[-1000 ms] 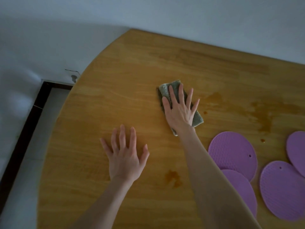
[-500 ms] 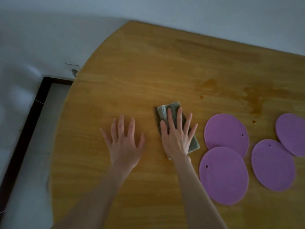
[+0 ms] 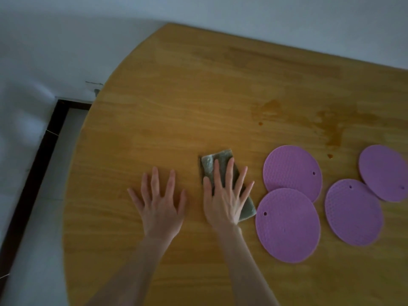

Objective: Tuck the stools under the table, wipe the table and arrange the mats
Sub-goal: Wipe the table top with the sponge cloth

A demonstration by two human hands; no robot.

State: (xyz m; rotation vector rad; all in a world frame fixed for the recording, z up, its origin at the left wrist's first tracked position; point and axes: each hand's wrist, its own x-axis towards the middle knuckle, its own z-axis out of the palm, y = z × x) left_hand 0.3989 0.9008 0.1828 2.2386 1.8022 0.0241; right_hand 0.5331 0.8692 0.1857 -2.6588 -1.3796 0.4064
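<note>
Right hand: fingers spread, pressing folded grey-green cloth flat, frame centre.
Left hand: lying splayed on wooden worktop.
Left to do: brown stains upper right; four round purple silicone mats overlapping, unarranged.
Stools: not showing.

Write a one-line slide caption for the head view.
Right hand presses a folded grey cloth on the stained wooden table, left hand flat beside it, four round purple mats nearby.

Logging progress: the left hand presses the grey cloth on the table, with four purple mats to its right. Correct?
No: the head view shows the right hand pressing the grey cloth; the left hand rests flat on the table. Rest holds.
</note>
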